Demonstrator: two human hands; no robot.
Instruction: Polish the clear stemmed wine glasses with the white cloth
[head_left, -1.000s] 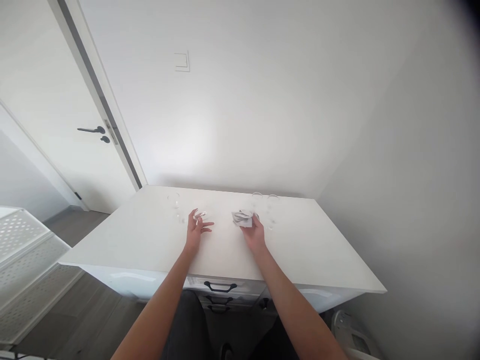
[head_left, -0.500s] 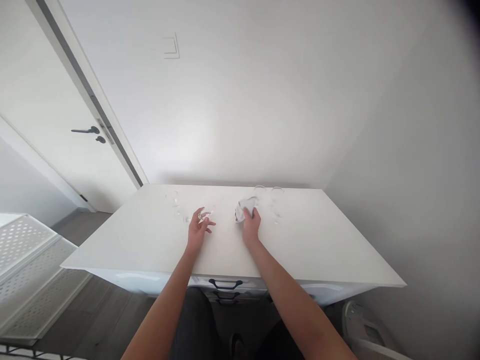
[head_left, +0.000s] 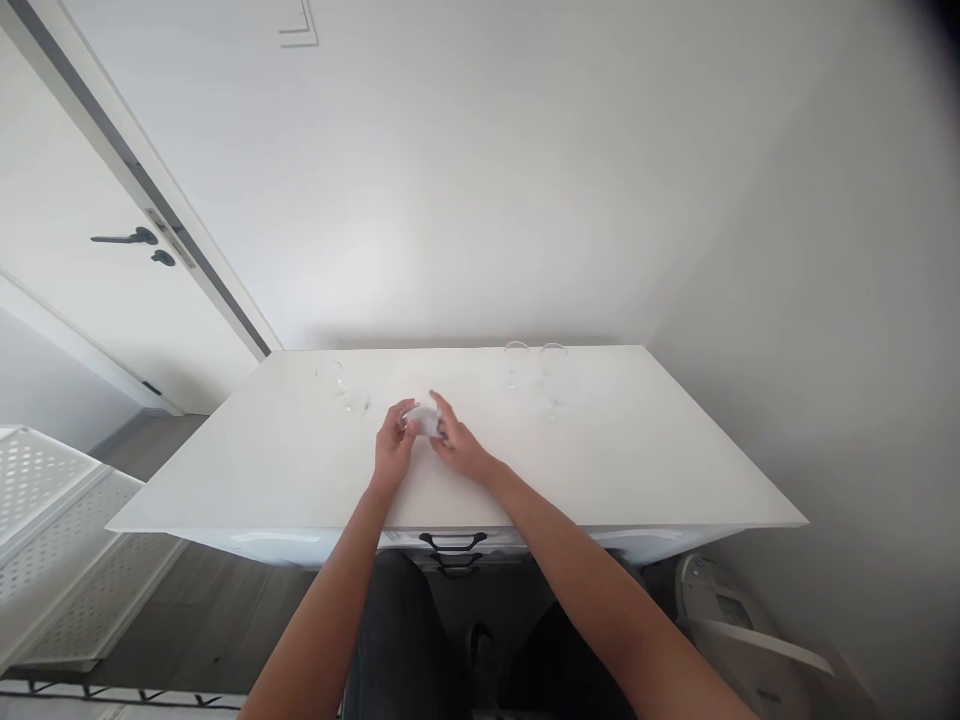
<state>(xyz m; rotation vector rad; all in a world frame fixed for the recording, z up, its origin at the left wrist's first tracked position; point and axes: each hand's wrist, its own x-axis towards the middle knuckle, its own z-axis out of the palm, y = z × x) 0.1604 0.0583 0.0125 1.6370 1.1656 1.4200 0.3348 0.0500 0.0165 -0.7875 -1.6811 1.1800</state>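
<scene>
My left hand [head_left: 391, 450] is closed around a clear stemmed glass, which is mostly covered by fingers and cloth. From the other side, my right hand [head_left: 462, 450] presses a white cloth [head_left: 424, 421] against that glass, its fingers curled and slightly blurred. Both hands meet over the middle of the white cabinet top [head_left: 600, 460]. Left of them is a faint clear glass [head_left: 340, 380], hard to make out against the white surface. Two upright stemmed glasses, a nearer-centre glass [head_left: 517, 346] and an outer glass [head_left: 553, 350], stand to the right, towards the back.
A white wall [head_left: 465, 200] rises behind the cabinet. Black drawer handles [head_left: 453, 543] sit on its front, close to my legs. On the left are a white perforated rack [head_left: 67, 540] and a door with a dark handle [head_left: 124, 238]. A pale appliance [head_left: 720, 600] stands low right.
My right hand has moved left with the cloth, bringing it onto the glass in my left hand. The left hand's fingers have closed in. The view has tilted down somewhat.
</scene>
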